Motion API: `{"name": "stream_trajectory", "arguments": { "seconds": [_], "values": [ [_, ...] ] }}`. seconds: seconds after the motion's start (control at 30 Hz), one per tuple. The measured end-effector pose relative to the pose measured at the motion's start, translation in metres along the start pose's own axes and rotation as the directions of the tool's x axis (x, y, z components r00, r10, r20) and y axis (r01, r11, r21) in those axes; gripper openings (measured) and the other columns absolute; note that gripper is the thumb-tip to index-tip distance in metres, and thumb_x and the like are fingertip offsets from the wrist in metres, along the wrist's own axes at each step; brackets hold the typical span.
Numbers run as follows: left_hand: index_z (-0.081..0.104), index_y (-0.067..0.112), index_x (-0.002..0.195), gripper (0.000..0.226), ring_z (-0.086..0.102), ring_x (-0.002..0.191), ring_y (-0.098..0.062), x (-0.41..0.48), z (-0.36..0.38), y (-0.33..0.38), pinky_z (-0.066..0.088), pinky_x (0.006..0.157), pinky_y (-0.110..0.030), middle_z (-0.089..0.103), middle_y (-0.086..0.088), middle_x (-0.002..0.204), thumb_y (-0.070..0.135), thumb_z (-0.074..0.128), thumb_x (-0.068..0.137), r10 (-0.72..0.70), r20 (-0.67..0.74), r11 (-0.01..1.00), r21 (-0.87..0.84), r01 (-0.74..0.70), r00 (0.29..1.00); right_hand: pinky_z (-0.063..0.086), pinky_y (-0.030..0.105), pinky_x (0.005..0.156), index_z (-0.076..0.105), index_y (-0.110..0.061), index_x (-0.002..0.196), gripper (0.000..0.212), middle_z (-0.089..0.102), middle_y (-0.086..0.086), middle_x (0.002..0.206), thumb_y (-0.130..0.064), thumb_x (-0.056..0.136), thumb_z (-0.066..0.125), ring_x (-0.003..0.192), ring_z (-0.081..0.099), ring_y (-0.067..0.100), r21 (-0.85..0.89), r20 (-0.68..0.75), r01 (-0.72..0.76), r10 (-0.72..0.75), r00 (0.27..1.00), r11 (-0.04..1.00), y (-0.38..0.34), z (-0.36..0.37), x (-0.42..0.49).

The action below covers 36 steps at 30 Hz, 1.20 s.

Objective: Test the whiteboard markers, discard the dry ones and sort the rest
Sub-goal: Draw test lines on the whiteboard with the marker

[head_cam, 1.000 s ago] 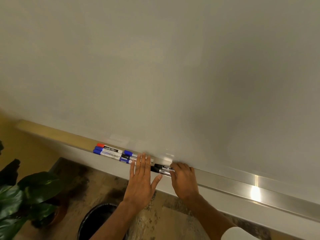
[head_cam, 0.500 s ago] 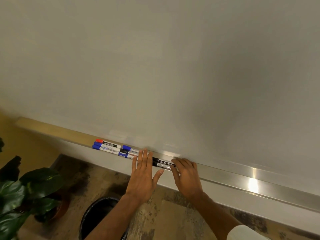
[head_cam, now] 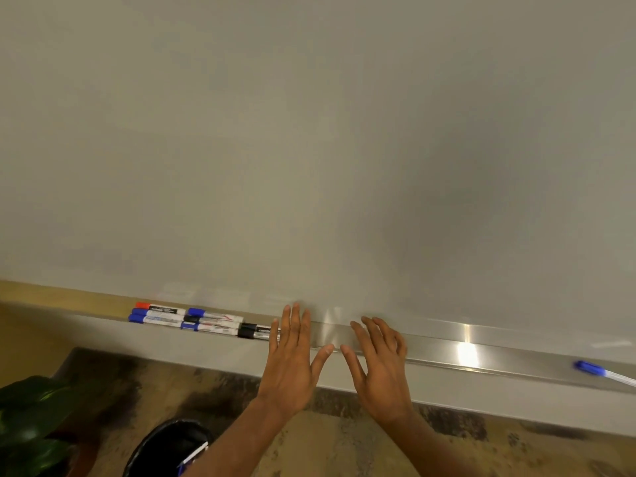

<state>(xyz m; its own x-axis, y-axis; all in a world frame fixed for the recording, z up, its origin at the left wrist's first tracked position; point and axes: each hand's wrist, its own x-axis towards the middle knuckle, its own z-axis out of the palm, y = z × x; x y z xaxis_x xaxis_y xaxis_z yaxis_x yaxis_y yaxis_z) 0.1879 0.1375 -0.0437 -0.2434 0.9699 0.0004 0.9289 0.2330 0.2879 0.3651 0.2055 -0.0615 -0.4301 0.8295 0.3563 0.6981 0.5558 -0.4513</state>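
Note:
Several markers lie grouped on the metal tray (head_cam: 430, 342) under the whiteboard (head_cam: 309, 149): a red-capped one (head_cam: 156, 308), blue-capped ones (head_cam: 155, 319), and black ones (head_cam: 256, 332) at the group's right end. My left hand (head_cam: 292, 356) is flat with straight fingers over the tray, just right of the black markers and covering their ends. My right hand (head_cam: 378, 359) hovers beside it, fingers relaxed, holding nothing. A lone blue marker (head_cam: 599, 370) lies on the tray at the far right.
A black waste bin (head_cam: 161, 449) stands on the floor below my left forearm, with a blue marker in it near its rim. A green potted plant (head_cam: 31, 418) fills the lower left corner. Patterned carpet lies below.
My right hand has let go of the black markers and drawn right. The left hand shifted right too. The view swung, bringing the far-right blue marker into sight.

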Motion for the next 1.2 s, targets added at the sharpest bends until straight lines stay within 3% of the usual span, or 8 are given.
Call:
{"name": "stream_trajectory", "arguments": {
  "seconds": [0.23, 0.47, 0.67, 0.77, 0.83, 0.9, 1.07, 1.2],
  "values": [
    [-0.011, 0.018, 0.162, 0.090, -0.026, 0.154, -0.016, 0.005, 0.012, 0.086, -0.012, 0.125, -0.041, -0.025, 0.000, 0.168, 0.079, -0.002, 0.096, 0.104, 0.009, 0.994, -0.029, -0.103, 0.995, 0.013, 0.043, 0.122, 0.039, -0.029, 0.148, 0.057, 0.035, 0.002, 0.158, -0.060, 0.101, 0.037, 0.149, 0.025, 0.022, -0.087, 0.010, -0.087, 0.088, 0.996, 0.992, 0.060, -0.063, -0.026],
    [-0.012, 0.019, 0.161, 0.093, -0.028, 0.153, -0.016, 0.016, 0.031, 0.179, -0.010, 0.126, -0.044, -0.027, 0.001, 0.167, 0.081, -0.009, 0.091, 0.182, 0.033, 0.983, -0.022, -0.181, 0.983, 0.016, 0.047, 0.120, 0.035, -0.029, 0.150, 0.062, 0.030, 0.004, 0.161, -0.065, 0.099, 0.033, 0.151, 0.021, 0.023, -0.155, -0.037, -0.202, 0.199, 0.979, 0.967, 0.134, -0.120, -0.053],
    [-0.021, 0.021, 0.158, 0.102, -0.033, 0.151, -0.016, 0.028, 0.052, 0.261, -0.010, 0.128, -0.045, -0.033, 0.001, 0.164, 0.085, -0.024, 0.079, 0.266, 0.083, 0.964, -0.043, -0.263, 0.960, -0.002, 0.039, 0.124, 0.029, -0.031, 0.153, 0.065, 0.021, 0.004, 0.164, -0.065, 0.098, 0.036, 0.153, 0.011, 0.022, -0.208, -0.096, -0.328, 0.314, 0.944, 0.922, 0.202, -0.163, -0.075],
    [-0.019, 0.020, 0.159, 0.100, -0.033, 0.151, -0.016, 0.035, 0.062, 0.292, -0.013, 0.126, -0.042, -0.033, 0.000, 0.165, 0.083, -0.024, 0.081, 0.320, 0.088, 0.948, -0.028, -0.318, 0.943, 0.012, 0.049, 0.123, 0.030, -0.029, 0.153, 0.065, 0.023, 0.006, 0.164, -0.065, 0.098, 0.035, 0.153, 0.015, 0.025, -0.239, -0.116, -0.365, 0.346, 0.931, 0.900, 0.229, -0.181, -0.083],
    [-0.011, 0.018, 0.162, 0.093, -0.026, 0.154, -0.017, 0.040, 0.077, 0.314, -0.012, 0.125, -0.042, -0.024, -0.001, 0.168, 0.079, -0.010, 0.092, 0.361, 0.077, 0.933, -0.027, -0.360, 0.929, 0.018, 0.053, 0.121, 0.031, -0.028, 0.152, 0.065, 0.027, 0.007, 0.162, -0.066, 0.099, 0.031, 0.152, 0.018, 0.027, -0.248, -0.127, -0.398, 0.378, 0.917, 0.883, 0.250, -0.194, -0.090],
    [-0.007, 0.018, 0.162, 0.088, -0.021, 0.156, -0.018, 0.045, 0.090, 0.334, -0.011, 0.125, -0.042, -0.021, -0.002, 0.169, 0.077, -0.001, 0.097, 0.392, 0.086, 0.920, -0.039, -0.390, 0.916, 0.018, 0.053, 0.121, 0.035, -0.027, 0.150, 0.065, 0.029, 0.009, 0.161, -0.067, 0.099, 0.025, 0.151, 0.020, 0.028, -0.255, -0.145, -0.428, 0.403, 0.904, 0.867, 0.270, -0.206, -0.096],
    [-0.016, 0.022, 0.160, 0.087, -0.031, 0.152, -0.015, 0.050, 0.108, 0.377, -0.015, 0.124, -0.042, -0.031, 0.002, 0.166, 0.078, -0.006, 0.094, 0.459, 0.098, 0.888, -0.034, -0.458, 0.883, 0.021, 0.056, 0.119, 0.042, -0.027, 0.147, 0.067, 0.032, 0.009, 0.160, -0.068, 0.100, 0.019, 0.150, 0.023, 0.029, -0.245, -0.175, -0.480, 0.449, 0.876, 0.842, 0.309, -0.224, -0.104],
    [-0.006, 0.022, 0.163, 0.081, -0.025, 0.155, -0.015, 0.054, 0.126, 0.400, -0.014, 0.124, -0.040, -0.020, 0.001, 0.170, 0.072, 0.009, 0.101, 0.512, 0.073, 0.859, -0.053, -0.509, 0.856, 0.022, 0.056, 0.118, 0.040, -0.027, 0.148, 0.066, 0.034, 0.008, 0.159, -0.065, 0.101, 0.017, 0.150, 0.024, 0.028, -0.248, -0.168, -0.505, 0.477, 0.863, 0.826, 0.339, -0.224, -0.106]
  ]
}}
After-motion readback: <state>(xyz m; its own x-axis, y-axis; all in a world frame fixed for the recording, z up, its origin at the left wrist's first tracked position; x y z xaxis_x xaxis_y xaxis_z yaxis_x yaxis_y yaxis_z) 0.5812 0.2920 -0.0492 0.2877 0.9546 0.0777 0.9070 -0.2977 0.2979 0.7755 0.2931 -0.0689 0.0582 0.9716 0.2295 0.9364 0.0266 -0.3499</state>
